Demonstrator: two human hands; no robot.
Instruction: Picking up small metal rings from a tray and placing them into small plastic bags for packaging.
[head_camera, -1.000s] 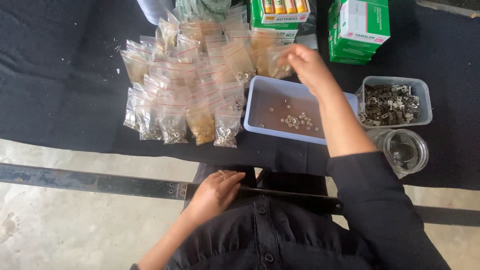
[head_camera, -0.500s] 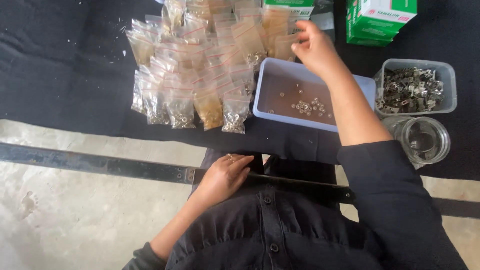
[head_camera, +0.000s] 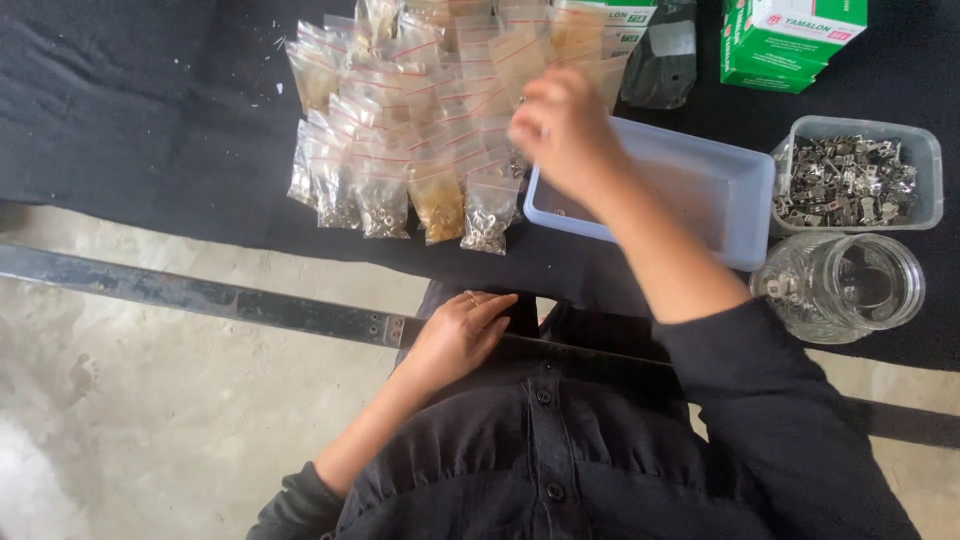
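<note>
From my feed, my right hand (head_camera: 565, 135) hangs over the near edge of the pile of bags (head_camera: 430, 110) and the left end of the blue tray (head_camera: 735, 215); it is blurred, fingers curled inward, and I cannot tell whether it grips anything. My left hand (head_camera: 460, 335) rests flat and loosely spread on my lap, at the edge of the table (head_camera: 120, 120), holding nothing; a ring shows on 1 finger.

The bags are small, clear, zip-top, each with a thin red line along the seal; they lie overlapped in rows on the black cloth, spreading from the top centre of the view down to the tray's left side. Most carry silvery metal bits at the bottom; a few hold something tan or golden. The nearest row shows about 5 bags standing side by side.

The blue tray is a shallow rectangular plastic one, just right of the bags; its floor looks nearly bare, perhaps 1 or 2 small pieces near the left wall, though my arm hides part of it. To its right sits a clear tub (head_camera: 855, 180) heaped with grey metal clips; just in front of that stands a glass jar (head_camera: 845, 285), open-topped, with a few metal pieces at its left side. 2 green boxes (head_camera: 790, 45) sit at the far edge.
</note>
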